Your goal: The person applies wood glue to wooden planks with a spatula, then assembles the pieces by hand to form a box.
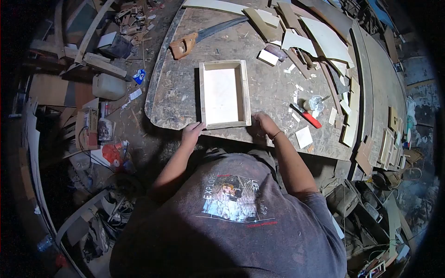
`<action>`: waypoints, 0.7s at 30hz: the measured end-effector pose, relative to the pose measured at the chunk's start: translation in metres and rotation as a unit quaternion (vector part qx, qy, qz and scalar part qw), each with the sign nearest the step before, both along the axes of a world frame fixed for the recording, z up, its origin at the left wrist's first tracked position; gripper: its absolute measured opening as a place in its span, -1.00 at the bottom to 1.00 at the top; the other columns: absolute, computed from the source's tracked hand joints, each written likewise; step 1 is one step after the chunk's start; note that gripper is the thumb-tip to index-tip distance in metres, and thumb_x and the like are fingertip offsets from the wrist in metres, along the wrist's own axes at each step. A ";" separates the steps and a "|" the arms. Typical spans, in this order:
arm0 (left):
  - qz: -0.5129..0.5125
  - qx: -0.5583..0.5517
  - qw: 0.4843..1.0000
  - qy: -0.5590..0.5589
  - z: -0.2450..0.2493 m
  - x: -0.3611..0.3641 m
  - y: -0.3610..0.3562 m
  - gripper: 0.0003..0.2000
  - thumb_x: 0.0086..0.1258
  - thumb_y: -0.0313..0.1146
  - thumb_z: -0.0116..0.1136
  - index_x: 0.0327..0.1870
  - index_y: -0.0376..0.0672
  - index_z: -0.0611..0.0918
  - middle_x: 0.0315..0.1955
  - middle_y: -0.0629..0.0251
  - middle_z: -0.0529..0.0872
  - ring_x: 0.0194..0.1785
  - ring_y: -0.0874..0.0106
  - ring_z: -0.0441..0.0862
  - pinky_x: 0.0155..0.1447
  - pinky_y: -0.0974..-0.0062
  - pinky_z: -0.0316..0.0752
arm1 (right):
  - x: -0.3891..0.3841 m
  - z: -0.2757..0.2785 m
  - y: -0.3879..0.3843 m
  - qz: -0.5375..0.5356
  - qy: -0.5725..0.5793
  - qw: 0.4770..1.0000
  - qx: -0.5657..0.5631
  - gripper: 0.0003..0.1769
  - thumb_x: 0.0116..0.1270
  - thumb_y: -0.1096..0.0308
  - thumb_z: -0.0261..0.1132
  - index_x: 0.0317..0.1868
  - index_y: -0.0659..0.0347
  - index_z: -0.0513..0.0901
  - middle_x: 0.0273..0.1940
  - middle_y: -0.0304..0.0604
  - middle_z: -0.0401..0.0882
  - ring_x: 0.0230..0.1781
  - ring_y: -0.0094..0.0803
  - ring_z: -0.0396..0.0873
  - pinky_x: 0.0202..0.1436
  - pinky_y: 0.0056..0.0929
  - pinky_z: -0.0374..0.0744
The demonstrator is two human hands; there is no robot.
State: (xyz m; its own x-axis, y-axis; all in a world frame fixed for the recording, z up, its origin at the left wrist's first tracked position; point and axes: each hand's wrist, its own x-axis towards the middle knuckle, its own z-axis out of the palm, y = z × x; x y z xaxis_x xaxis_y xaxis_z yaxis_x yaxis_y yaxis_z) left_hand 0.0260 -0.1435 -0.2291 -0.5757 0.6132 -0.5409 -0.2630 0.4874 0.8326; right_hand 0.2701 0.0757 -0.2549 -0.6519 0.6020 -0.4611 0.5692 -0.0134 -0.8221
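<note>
A shallow rectangular wooden box (pixel 246 92) with a pale, flat bottom and raised sides lies near the front edge of the worn workbench (pixel 171 99). At its near left corner, my left hand (pixel 193 130) is closed on the frame, thumb along the near side. My right hand (pixel 264 123) is at the near right corner, its curled fingers against the frame and partly in shadow. A handsaw (pixel 190 43) with a wooden handle rests beyond the box to the left.
Right of the box are a red-handled tool (pixel 309 117), a jar of white paste (pixel 316 104) with a stick in it, and a square white piece (pixel 304 137). Wood strips and offcuts (pixel 324 39) cover the far right. A plastic jerrycan (pixel 109 86) stands left of the bench.
</note>
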 end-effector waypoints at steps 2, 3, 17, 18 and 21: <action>-0.006 0.002 1.000 0.007 0.003 0.001 0.000 -0.66 0.33 -0.15 0.26 -0.12 -0.30 0.71 -0.42 0.41 0.62 -0.38 0.60 0.41 -0.26 0.59 0.34 | -0.001 0.004 -0.001 0.003 0.001 1.000 0.011 -0.64 0.39 0.32 -0.09 -0.15 0.37 0.59 -0.08 0.25 0.56 0.01 0.08 0.50 0.17 -0.15 0.44; -0.009 0.003 1.000 0.010 0.002 0.001 0.000 -0.66 0.33 -0.15 0.26 -0.13 -0.29 0.71 -0.43 0.42 0.61 -0.38 0.60 0.40 -0.27 0.59 0.32 | -0.001 0.003 -0.001 0.005 0.001 1.000 0.016 -0.64 0.38 0.32 -0.09 -0.15 0.37 0.60 -0.08 0.26 0.56 0.01 0.08 0.50 0.17 -0.15 0.44; -0.064 0.078 0.982 0.157 -0.004 0.008 -0.004 -0.51 0.14 -0.42 0.42 0.10 -0.38 0.52 -0.06 0.20 0.66 -0.09 0.43 0.62 -0.01 0.49 0.54 | 0.005 0.005 -0.025 -0.081 0.056 0.992 0.081 -0.46 0.05 0.20 0.46 -0.04 0.35 0.50 -0.24 -0.01 0.58 -0.22 -0.22 0.55 -0.10 -0.34 0.53; -0.068 0.074 0.969 0.226 -0.007 0.010 -0.006 -0.50 0.11 -0.45 0.43 0.09 -0.37 0.52 -0.07 0.19 0.65 -0.10 0.42 0.63 -0.04 0.49 0.55 | 0.003 0.016 -0.031 -0.074 0.051 0.986 0.143 -0.45 0.04 0.20 0.46 -0.03 0.35 0.50 -0.21 0.04 0.58 -0.19 -0.16 0.57 -0.08 -0.33 0.54; -0.091 0.051 0.946 0.305 0.021 0.019 -0.004 -0.49 0.05 -0.47 0.45 0.06 -0.32 0.54 -0.10 0.17 0.63 -0.12 0.38 0.64 -0.05 0.50 0.56 | -0.003 0.040 -0.048 -0.067 0.091 0.968 0.223 -0.44 0.00 0.31 0.45 0.05 0.29 0.53 -0.10 0.13 0.57 -0.05 0.00 0.58 0.02 -0.25 0.56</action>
